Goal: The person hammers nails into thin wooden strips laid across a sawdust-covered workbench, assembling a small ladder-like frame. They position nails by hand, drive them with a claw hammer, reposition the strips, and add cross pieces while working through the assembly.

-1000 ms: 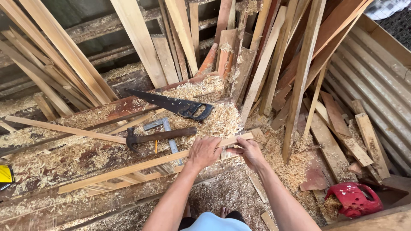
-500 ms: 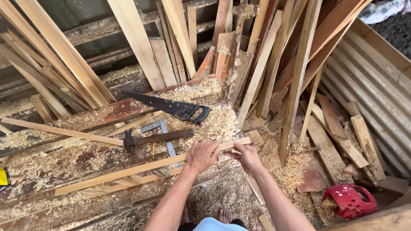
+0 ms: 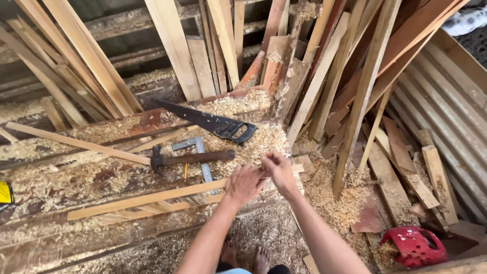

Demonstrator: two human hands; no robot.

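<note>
My left hand [image 3: 244,184] and my right hand [image 3: 277,170] meet at the right end of a long thin wooden strip [image 3: 152,197] that lies across a sawdust-covered workbench [image 3: 76,177]. Both hands have their fingers curled close together over the strip's end; whether they grip it or something small between them I cannot tell. Just beyond the hands lie a hammer [image 3: 190,158] with a dark wooden handle, a metal square [image 3: 199,152] under it, and a handsaw [image 3: 208,122] with a black handle.
Many planks [image 3: 324,76] and battens lean against the back wall and right corner. Corrugated metal sheeting [image 3: 456,106] lines the right side. A red plastic object [image 3: 413,246] sits at the lower right. A yellow object [image 3: 5,193] shows at the left edge. My bare feet [image 3: 248,259] stand on sawdust.
Both hands have lifted slightly and drawn closer together at the strip's right end. The view has tilted down a little. The tools have not moved.
</note>
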